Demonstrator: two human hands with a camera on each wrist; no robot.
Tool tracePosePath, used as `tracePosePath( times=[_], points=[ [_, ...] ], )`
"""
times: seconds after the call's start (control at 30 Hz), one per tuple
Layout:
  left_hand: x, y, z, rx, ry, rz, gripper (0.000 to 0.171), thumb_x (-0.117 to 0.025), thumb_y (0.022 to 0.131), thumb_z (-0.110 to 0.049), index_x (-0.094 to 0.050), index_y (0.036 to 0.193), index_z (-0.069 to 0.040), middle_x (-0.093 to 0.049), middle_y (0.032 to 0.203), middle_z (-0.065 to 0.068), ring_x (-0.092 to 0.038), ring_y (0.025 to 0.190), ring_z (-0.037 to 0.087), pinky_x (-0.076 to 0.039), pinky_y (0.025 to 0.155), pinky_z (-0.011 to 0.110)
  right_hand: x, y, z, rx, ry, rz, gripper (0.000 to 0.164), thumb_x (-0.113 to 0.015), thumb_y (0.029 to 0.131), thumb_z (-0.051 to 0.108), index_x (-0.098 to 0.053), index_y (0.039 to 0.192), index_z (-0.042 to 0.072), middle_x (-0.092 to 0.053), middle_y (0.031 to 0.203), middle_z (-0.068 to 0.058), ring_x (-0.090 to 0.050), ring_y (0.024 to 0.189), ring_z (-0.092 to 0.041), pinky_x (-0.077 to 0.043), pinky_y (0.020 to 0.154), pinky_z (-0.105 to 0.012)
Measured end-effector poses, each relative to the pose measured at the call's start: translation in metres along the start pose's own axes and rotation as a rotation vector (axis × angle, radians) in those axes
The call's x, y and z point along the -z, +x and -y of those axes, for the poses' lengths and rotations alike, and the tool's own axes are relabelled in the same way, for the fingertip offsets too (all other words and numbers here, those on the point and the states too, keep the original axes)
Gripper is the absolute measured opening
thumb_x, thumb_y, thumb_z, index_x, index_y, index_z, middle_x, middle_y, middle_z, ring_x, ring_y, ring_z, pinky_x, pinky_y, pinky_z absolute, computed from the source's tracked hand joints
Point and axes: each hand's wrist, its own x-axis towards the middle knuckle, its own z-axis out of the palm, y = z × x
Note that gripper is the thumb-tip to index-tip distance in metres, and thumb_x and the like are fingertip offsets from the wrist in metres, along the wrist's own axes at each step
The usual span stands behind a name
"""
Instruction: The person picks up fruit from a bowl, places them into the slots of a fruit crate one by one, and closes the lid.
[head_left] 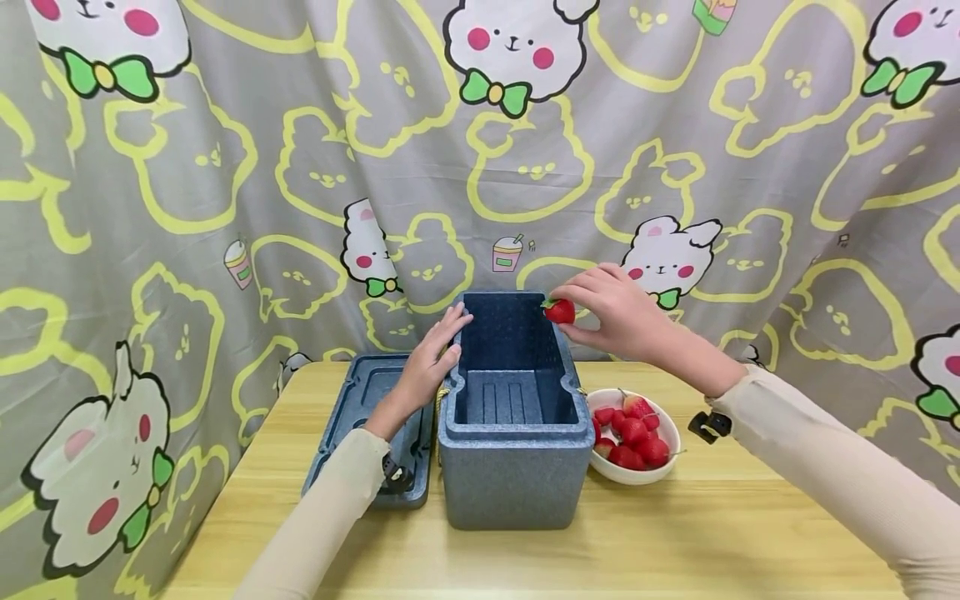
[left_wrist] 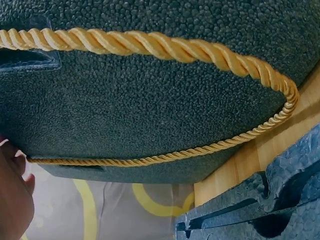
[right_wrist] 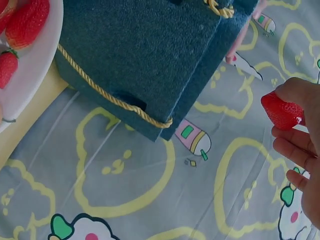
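A red strawberry (head_left: pixel 560 312) with green leaves is pinched between the thumb and fingers of my right hand (head_left: pixel 618 310), above the right rim of a blue-grey foam box (head_left: pixel 517 483). The same strawberry (right_wrist: pixel 281 111) shows in the right wrist view. My left hand (head_left: pixel 429 360) rests on the box's left rim with its fingers extended. In the left wrist view, part of that hand (left_wrist: pixel 15 192) appears at the left edge, beside the box's textured side and yellow rope (left_wrist: pixel 190 50). Right of the box stands a white bowl (head_left: pixel 637 477) of several strawberries (head_left: pixel 633 432).
The box's lid (head_left: pixel 375 367) lies on the wooden table (head_left: pixel 712 533), left of the box and under my left forearm. A grey patterned curtain (head_left: pixel 525 183) hangs close behind. Black wrist straps (head_left: pixel 710 426) are worn on both arms.
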Motion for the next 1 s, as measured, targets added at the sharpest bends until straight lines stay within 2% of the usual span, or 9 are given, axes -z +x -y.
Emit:
tracePosePath(
  times=[0.23,0.47,0.67,0.83,1.0],
  points=[
    [-0.001,0.001,0.002,-0.021,-0.033,-0.016,0.060,-0.037,0.106,-0.043,-0.043,0.156,-0.009,-0.031,0.168,0.005,-0.024,0.158,0.023,-0.017,0.128,0.053,-0.012,0.006,0.009,0.076,0.004,0.043,0.038,-0.087,0.076,0.018,-0.074,0.110,0.006,-0.074,0.100,-0.009,-0.065,0.098,-0.029,-0.050,0.092,-0.047],
    [-0.001,0.003,0.003,-0.036,-0.057,-0.047,0.054,-0.043,0.104,-0.031,-0.047,0.153,-0.008,-0.035,0.166,0.006,-0.031,0.155,0.025,-0.019,0.127,0.055,-0.025,0.015,0.020,0.142,-0.079,0.162,0.040,-0.087,0.078,0.027,-0.074,0.111,0.008,-0.074,0.100,-0.007,-0.066,0.098,-0.026,-0.050,0.096,-0.046],
    [-0.002,0.004,0.004,-0.018,-0.057,-0.050,0.055,-0.042,0.105,-0.035,-0.047,0.153,-0.009,-0.035,0.166,0.004,-0.031,0.155,0.024,-0.019,0.127,0.053,-0.031,0.024,0.025,0.145,-0.091,0.240,0.045,-0.087,0.079,0.029,-0.073,0.115,0.008,-0.075,0.105,-0.008,-0.065,0.101,-0.027,-0.050,0.099,-0.048],
    [-0.002,0.005,0.004,-0.017,-0.058,-0.043,0.056,-0.042,0.105,-0.036,-0.047,0.153,-0.008,-0.035,0.166,0.005,-0.030,0.155,0.025,-0.019,0.127,0.055,-0.035,0.033,0.027,0.156,-0.089,0.289,0.042,-0.085,0.082,0.031,-0.073,0.115,0.008,-0.075,0.104,-0.006,-0.065,0.100,-0.025,-0.050,0.097,-0.046],
    [-0.002,0.004,0.005,-0.010,-0.064,-0.042,0.056,-0.042,0.105,-0.035,-0.046,0.154,-0.009,-0.034,0.166,0.005,-0.029,0.156,0.024,-0.020,0.127,0.053,-0.041,0.041,0.030,0.172,-0.103,0.376,0.040,-0.083,0.084,0.031,-0.073,0.117,0.010,-0.075,0.104,-0.005,-0.064,0.099,-0.023,-0.049,0.094,-0.043]
  ],
)
